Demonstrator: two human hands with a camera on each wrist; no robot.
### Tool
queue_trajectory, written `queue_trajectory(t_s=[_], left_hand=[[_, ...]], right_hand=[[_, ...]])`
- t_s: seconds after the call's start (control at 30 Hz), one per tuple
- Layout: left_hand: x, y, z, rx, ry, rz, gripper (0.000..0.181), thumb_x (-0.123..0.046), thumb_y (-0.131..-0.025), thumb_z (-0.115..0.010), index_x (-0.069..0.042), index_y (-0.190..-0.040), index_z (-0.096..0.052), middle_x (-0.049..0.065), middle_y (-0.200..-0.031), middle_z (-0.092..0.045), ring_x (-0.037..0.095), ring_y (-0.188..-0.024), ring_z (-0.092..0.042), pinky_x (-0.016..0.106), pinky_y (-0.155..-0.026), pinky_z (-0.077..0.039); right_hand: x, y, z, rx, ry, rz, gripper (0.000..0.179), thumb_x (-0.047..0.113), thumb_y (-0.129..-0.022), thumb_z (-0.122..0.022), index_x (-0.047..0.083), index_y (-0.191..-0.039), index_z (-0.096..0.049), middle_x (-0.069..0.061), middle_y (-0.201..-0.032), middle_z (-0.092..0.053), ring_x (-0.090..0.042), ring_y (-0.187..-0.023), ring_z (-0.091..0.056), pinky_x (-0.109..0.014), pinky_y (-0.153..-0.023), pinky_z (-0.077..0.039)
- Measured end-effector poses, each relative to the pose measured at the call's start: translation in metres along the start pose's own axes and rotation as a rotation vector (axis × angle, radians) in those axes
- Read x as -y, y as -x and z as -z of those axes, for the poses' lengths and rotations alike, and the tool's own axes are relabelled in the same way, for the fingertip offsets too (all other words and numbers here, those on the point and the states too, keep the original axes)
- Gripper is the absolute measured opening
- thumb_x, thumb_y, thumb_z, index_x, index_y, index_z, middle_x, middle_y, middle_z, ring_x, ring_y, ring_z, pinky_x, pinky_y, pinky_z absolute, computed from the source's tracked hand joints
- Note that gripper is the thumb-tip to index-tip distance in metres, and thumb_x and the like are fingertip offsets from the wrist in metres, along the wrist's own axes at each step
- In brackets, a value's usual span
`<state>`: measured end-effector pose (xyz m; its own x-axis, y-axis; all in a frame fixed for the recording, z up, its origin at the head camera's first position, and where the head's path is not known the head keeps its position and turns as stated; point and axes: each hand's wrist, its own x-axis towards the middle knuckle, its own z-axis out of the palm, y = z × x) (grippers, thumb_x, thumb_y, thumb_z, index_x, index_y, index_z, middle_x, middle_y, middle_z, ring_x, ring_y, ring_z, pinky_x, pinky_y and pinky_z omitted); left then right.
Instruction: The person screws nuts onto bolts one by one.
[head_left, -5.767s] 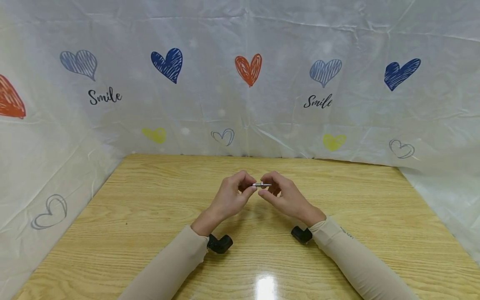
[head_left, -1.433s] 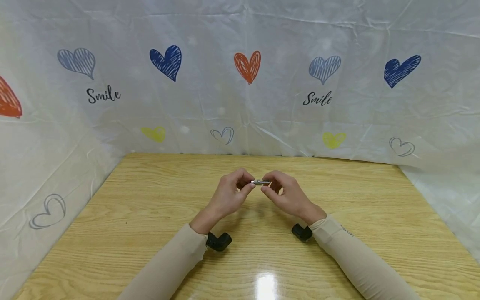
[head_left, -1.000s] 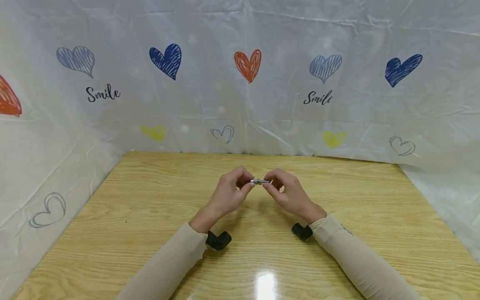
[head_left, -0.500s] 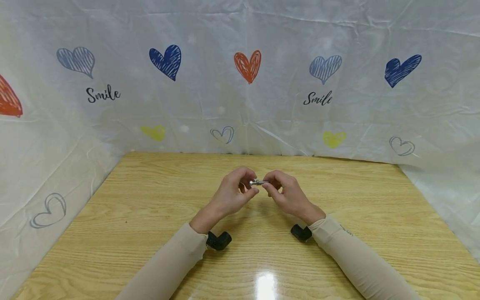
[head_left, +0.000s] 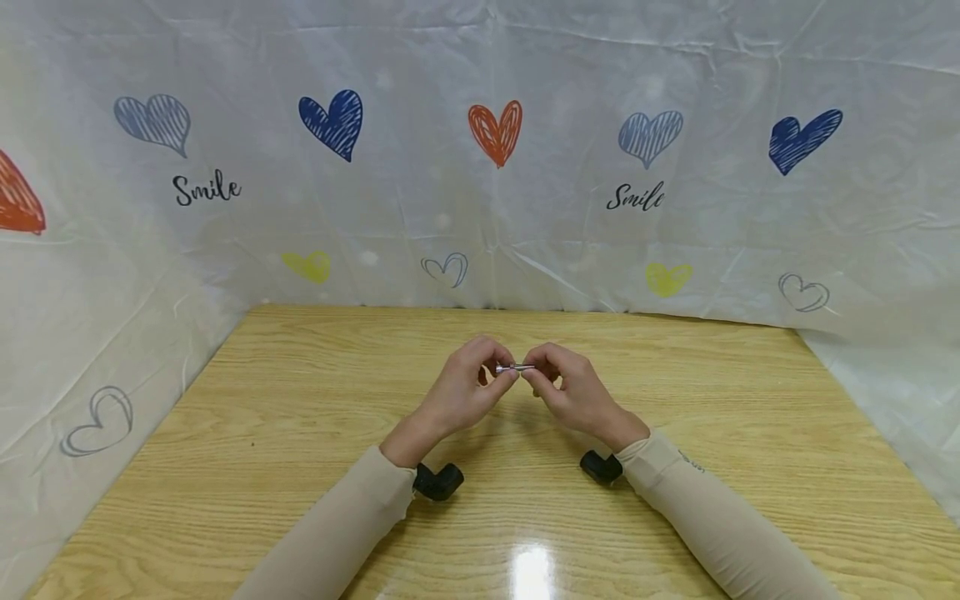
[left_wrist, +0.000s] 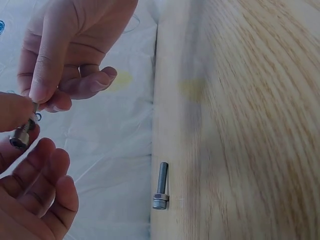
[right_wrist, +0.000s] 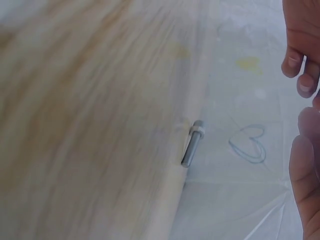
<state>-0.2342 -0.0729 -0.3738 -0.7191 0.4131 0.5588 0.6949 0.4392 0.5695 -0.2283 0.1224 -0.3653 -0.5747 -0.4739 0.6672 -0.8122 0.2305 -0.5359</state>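
A silvery socket-head bolt [head_left: 517,367] is held level between both hands above the table, its head to the left. My left hand [head_left: 465,392] pinches it with thumb and index finger near mid-shank, past the head. My right hand [head_left: 573,392] pinches the threaded end. In the left wrist view, the bolt's head [left_wrist: 19,138] shows beside the left fingers, with a small ring-like piece [left_wrist: 38,117] further along the shank. In the right wrist view, the right hand [right_wrist: 307,160] appears at the edge and the bolt is out of sight.
A second bolt with a nut [left_wrist: 161,187] lies on the wooden table [head_left: 315,417] near its far edge; the hands hide it in the head view. A white cloth with printed hearts [head_left: 495,208] hangs behind and at the sides. Black wrist mounts [head_left: 438,482] jut below the sleeves.
Earlier the left fingers held the bolt's head; half a second ago they had parted from it, and now they close further along the shank. The right fingers have come to grip the threaded end.
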Motion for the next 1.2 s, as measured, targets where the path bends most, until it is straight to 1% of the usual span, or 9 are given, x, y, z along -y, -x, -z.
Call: queue_trajectory(t_s=[0.17, 0.27, 0.43, 0.57, 0.73, 0.93, 1.0, 1.1, 1.2], left_hand=[[-0.0004, 0.0012, -0.0005, 0.019, -0.004, 0.06, 0.011, -0.021, -0.097, -0.058, -0.013, -0.091, -0.063, -0.002, -0.09, -0.056, 0.016, -0.078, -0.052, 0.029, -0.064, -0.046], [-0.0006, 0.001, -0.0008, 0.03, 0.002, 0.081, 0.011, -0.024, -0.095, -0.062, -0.014, -0.094, -0.062, -0.002, -0.092, -0.056, 0.016, -0.08, -0.053, 0.031, -0.065, -0.048], [-0.0018, 0.0003, 0.0003, 0.023, -0.007, 0.05, 0.017, -0.015, -0.087, -0.071, -0.011, -0.097, -0.058, -0.002, -0.092, -0.056, 0.014, -0.078, -0.053, 0.031, -0.062, -0.047], [-0.0018, -0.0005, 0.0007, 0.01, -0.016, 0.011, 0.017, -0.005, -0.086, -0.071, -0.01, -0.095, -0.057, -0.002, -0.09, -0.056, 0.012, -0.077, -0.052, 0.03, -0.06, -0.046], [-0.001, -0.0002, 0.0008, 0.01, -0.017, -0.004, 0.013, -0.005, -0.088, -0.068, -0.011, -0.093, -0.058, -0.001, -0.09, -0.056, 0.014, -0.077, -0.053, 0.032, -0.06, -0.047], [-0.0007, 0.0014, 0.0007, 0.021, -0.008, 0.019, 0.004, -0.011, -0.093, -0.064, -0.011, -0.092, -0.059, -0.001, -0.09, -0.054, 0.024, -0.078, -0.055, 0.03, -0.062, -0.045], [-0.0008, 0.0016, 0.0004, 0.027, -0.011, 0.029, 0.004, -0.014, -0.095, -0.061, -0.012, -0.091, -0.06, -0.001, -0.089, -0.054, 0.023, -0.078, -0.054, 0.029, -0.063, -0.044], [-0.0006, 0.0016, -0.0001, 0.036, -0.016, 0.05, 0.01, -0.018, -0.098, -0.056, -0.014, -0.09, -0.062, -0.003, -0.09, -0.054, 0.015, -0.079, -0.051, 0.028, -0.064, -0.044], [-0.0004, 0.0015, -0.0002, 0.039, -0.012, 0.079, 0.014, -0.022, -0.099, -0.055, -0.014, -0.092, -0.064, -0.004, -0.091, -0.056, 0.011, -0.079, -0.05, 0.029, -0.064, -0.045]], right_hand=[[0.0003, 0.0007, 0.0003, 0.005, 0.0, 0.002, 0.007, -0.008, -0.089, -0.06, -0.004, -0.095, -0.058, -0.011, -0.07, -0.058, -0.015, -0.057, -0.053, -0.032, -0.051, -0.046], [0.0006, 0.0011, 0.0002, 0.008, 0.002, 0.001, 0.008, -0.009, -0.089, -0.06, -0.003, -0.095, -0.058, -0.009, -0.071, -0.058, -0.016, -0.057, -0.054, -0.033, -0.051, -0.047], [0.0004, 0.0014, -0.0004, 0.005, 0.007, -0.005, 0.008, -0.01, -0.089, -0.06, -0.004, -0.094, -0.057, -0.008, -0.071, -0.058, -0.016, -0.057, -0.055, -0.033, -0.05, -0.047], [0.0006, 0.0012, -0.0007, 0.003, 0.006, -0.011, 0.009, -0.01, -0.088, -0.06, -0.004, -0.094, -0.057, -0.008, -0.071, -0.058, -0.016, -0.057, -0.055, -0.034, -0.051, -0.047], [0.0013, 0.0008, -0.0004, 0.006, -0.002, -0.009, 0.008, -0.01, -0.088, -0.06, -0.005, -0.094, -0.057, -0.012, -0.069, -0.057, -0.016, -0.057, -0.054, -0.035, -0.051, -0.047], [0.0026, 0.0011, 0.0006, 0.014, -0.008, -0.006, 0.004, -0.004, -0.092, -0.059, -0.007, -0.094, -0.057, -0.013, -0.069, -0.058, -0.015, -0.057, -0.054, -0.035, -0.051, -0.047], [0.0024, 0.0013, 0.0008, 0.015, -0.005, -0.005, 0.003, -0.005, -0.092, -0.058, -0.006, -0.094, -0.057, -0.012, -0.069, -0.058, -0.014, -0.057, -0.053, -0.035, -0.051, -0.047], [0.0019, 0.0013, 0.0008, 0.013, -0.002, -0.004, 0.006, -0.008, -0.09, -0.058, -0.004, -0.094, -0.058, -0.012, -0.069, -0.058, -0.014, -0.057, -0.053, -0.036, -0.051, -0.046], [0.0016, 0.0009, 0.0008, 0.012, 0.002, -0.003, 0.008, -0.009, -0.09, -0.059, -0.003, -0.094, -0.058, -0.013, -0.069, -0.058, -0.014, -0.057, -0.052, -0.036, -0.051, -0.046]])
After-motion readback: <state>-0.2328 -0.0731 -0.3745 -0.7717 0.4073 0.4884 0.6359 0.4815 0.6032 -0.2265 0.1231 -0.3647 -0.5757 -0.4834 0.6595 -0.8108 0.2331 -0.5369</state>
